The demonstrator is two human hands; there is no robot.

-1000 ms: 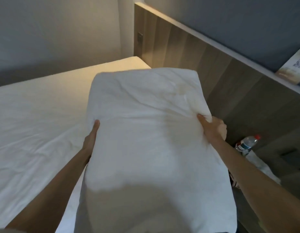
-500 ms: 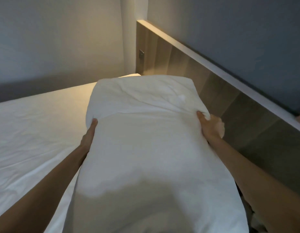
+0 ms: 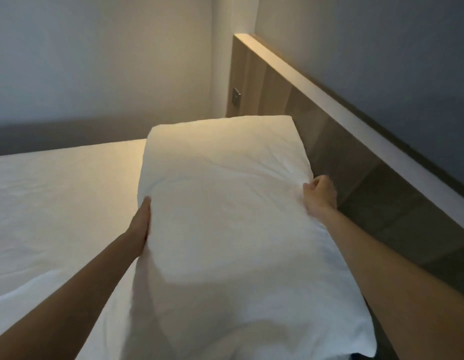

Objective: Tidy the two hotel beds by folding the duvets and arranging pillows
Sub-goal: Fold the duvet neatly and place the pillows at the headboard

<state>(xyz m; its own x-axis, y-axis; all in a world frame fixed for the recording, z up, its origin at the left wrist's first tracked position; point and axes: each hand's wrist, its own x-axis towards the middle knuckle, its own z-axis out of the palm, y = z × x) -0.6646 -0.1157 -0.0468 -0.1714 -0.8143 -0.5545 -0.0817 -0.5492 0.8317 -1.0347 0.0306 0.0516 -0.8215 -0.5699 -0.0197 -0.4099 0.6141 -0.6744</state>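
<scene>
A large white pillow [image 3: 225, 203] is held lengthwise between my two hands, its far end near the head of the bed. My left hand [image 3: 140, 226] grips its left edge, thumb on top and fingers hidden beneath. My right hand [image 3: 319, 194] pinches a fold of the pillowcase at the right edge, fingers curled. The bed [image 3: 57, 203] with its white sheet spreads out to the left and under the pillow. Whether the pillow rests on the mattress or hangs just above it cannot be told.
A wooden headboard [image 3: 329, 120] runs along the right side, close to my right hand, with a small metal switch plate [image 3: 236, 96] near its far end. Walls meet in the corner behind the bed.
The pillow and both hands have moved forward toward the far corner of the bed. The view has shifted left, so the bottle and card at the right are out of sight.
</scene>
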